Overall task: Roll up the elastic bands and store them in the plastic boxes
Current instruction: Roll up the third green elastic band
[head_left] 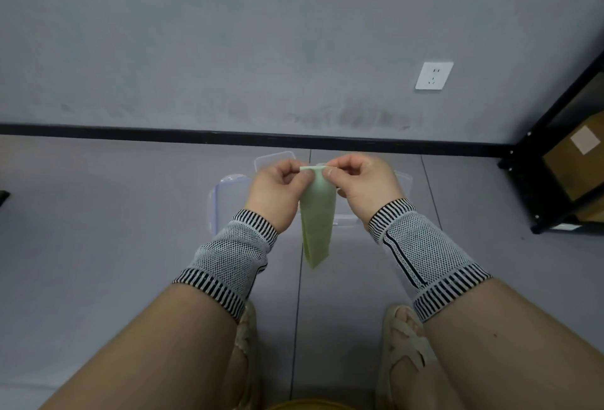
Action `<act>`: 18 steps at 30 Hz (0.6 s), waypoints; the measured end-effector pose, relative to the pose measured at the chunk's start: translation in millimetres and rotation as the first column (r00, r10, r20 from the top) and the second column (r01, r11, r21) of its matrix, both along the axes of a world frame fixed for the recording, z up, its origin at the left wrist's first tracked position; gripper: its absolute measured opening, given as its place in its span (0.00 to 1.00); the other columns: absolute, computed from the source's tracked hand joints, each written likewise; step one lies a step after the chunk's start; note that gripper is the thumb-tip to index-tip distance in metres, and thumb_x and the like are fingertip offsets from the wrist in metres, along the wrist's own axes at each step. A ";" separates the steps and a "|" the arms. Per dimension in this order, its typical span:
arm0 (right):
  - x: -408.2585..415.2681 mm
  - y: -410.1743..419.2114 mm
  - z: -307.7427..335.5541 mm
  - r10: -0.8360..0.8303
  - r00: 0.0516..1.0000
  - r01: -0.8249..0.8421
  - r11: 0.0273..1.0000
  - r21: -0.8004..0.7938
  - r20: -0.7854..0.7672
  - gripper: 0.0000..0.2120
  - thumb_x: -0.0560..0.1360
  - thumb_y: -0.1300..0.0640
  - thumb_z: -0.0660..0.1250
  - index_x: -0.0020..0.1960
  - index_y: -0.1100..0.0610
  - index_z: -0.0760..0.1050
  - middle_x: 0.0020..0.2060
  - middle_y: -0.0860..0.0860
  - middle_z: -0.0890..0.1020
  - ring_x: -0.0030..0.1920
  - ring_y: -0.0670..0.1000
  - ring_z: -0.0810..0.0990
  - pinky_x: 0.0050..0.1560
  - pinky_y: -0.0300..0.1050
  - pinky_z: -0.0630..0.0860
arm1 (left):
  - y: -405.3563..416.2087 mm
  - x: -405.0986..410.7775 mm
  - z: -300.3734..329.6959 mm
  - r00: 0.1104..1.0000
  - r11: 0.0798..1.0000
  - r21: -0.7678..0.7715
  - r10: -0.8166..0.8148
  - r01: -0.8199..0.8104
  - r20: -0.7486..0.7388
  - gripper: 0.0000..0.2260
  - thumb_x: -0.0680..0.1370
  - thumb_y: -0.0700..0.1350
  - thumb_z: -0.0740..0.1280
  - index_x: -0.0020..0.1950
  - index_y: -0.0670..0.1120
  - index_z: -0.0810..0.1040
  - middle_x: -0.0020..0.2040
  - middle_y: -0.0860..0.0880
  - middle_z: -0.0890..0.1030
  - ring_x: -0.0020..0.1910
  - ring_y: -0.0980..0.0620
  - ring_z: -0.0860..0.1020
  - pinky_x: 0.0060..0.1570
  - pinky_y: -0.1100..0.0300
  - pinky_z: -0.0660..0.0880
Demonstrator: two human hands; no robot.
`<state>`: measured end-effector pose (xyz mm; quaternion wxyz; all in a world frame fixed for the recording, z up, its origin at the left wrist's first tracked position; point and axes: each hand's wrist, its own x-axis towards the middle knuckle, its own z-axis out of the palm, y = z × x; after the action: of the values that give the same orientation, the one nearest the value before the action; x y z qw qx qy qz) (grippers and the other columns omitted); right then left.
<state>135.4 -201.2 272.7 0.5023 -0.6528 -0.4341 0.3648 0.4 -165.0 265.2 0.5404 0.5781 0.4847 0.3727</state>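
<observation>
Pale green, thin and translucent: flat elastic band point(317, 223), held up in the air above the grey tiled floor point(98, 246), top edge folded over into a narrow strip and the rest hanging straight down to a blunt point between the two forearms. Pinched at that top strip by both hands: left hand point(277, 190) with thumb and forefinger pressed together on the strip's left end, other fingers curled in; right hand point(362, 186) with thumb and forefinger nipping the strip's right part, remaining fingers tucked under. Knuckles of the two hands near each other, almost touching over the fold. Knitted grey mesh wrist sleeves with black-and-white striped cuffs point(228, 259) on both forearms. Down on the floor behind the hands, close to the black skirting board point(130, 133) at the floor's far edge: clear plastic boxes with lids point(228, 194), mostly hidden by hands and band, number hard to tell. Cream strappy sandals point(405, 344) at the floor's near edge, under the arms. White wall socket point(434, 75) on the grey wall. Black metal shelf frame point(539, 135) with a brown cardboard carton point(575, 161) at the floor's far right corner
</observation>
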 end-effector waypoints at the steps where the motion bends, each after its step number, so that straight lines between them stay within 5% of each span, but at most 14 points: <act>1: 1.3 0.3 -2.3 -0.007 1.000 0.007 1.000 0.000 -0.016 0.07 0.72 0.60 0.71 0.37 0.51 0.79 0.33 0.47 0.80 0.34 0.43 0.77 0.43 0.41 0.77 | 2.0 1.2 -2.2 1.000 1.000 0.010 -0.004 0.004 -0.002 0.05 0.77 0.40 0.66 0.41 0.44 0.78 0.36 0.45 0.80 0.41 0.46 0.77 0.54 0.42 0.75; 7: 7.6 8.7 -10.4 0.012 0.999 -0.012 1.000 -0.005 -0.037 0.05 0.71 0.60 0.71 0.38 0.52 0.80 0.40 0.54 0.84 0.39 0.52 0.81 0.50 0.52 0.80 | 13.3 7.2 -8.6 0.999 0.999 0.014 -0.039 0.039 -0.009 0.08 0.70 0.50 0.67 0.39 0.45 0.79 0.38 0.42 0.81 0.40 0.45 0.77 0.52 0.42 0.75; 10: 8.8 13.0 -12.0 0.014 0.999 -0.014 1.000 -0.006 -0.040 0.07 0.71 0.61 0.71 0.36 0.51 0.79 0.40 0.56 0.84 0.42 0.58 0.82 0.51 0.60 0.79 | 16.7 9.3 -9.4 0.998 0.998 0.001 -0.062 0.062 -0.009 0.05 0.75 0.44 0.67 0.40 0.45 0.79 0.38 0.42 0.81 0.40 0.45 0.78 0.52 0.42 0.76; 18: 9.6 16.7 -12.6 0.005 0.998 -0.004 1.000 0.011 -0.062 0.09 0.71 0.64 0.71 0.35 0.52 0.79 0.35 0.57 0.80 0.38 0.55 0.79 0.49 0.59 0.80 | 23.3 9.8 -11.7 0.995 0.996 -0.006 -0.094 0.094 0.028 0.07 0.77 0.37 0.66 0.39 0.45 0.78 0.31 0.51 0.81 0.35 0.51 0.79 0.47 0.51 0.77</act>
<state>145.1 -184.6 260.1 0.5182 -0.6376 -0.4217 0.3836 10.2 -141.7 253.5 0.5660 0.5932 0.4508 0.3530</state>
